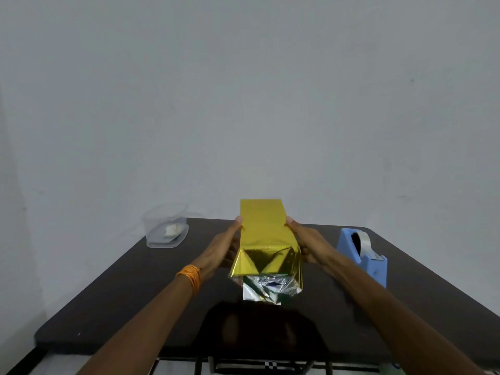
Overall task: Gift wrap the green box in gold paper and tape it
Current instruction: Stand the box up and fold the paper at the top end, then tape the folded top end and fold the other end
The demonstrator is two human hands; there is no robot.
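Now you've got the dark desk (135, 280) spread wide under you, smooth and glossy enough to mirror a dim shape near its front edge. Over at the far left corner sits a clear plastic tub (165, 228), rounded at the corners, with a small white lump inside it, too blurred to name. On your right, the blue tape dispenser (364, 253) stands blocky and matte, its roll of clear tape showing at the top, just beside your right forearm. Centre stage is the box in gold paper (262, 234), lifted off the desk and tilted away from you, its top face flat and bright yellow-gold. The near end is open: folded triangular flaps, and crinkled silver foil underside hanging below. No green shows through the wrap. Your left hand (226, 246), orange threads (190, 277) at the wrist, clasps the left side; your right hand (304, 243) clasps the right side, fingertips pressed to the paper.
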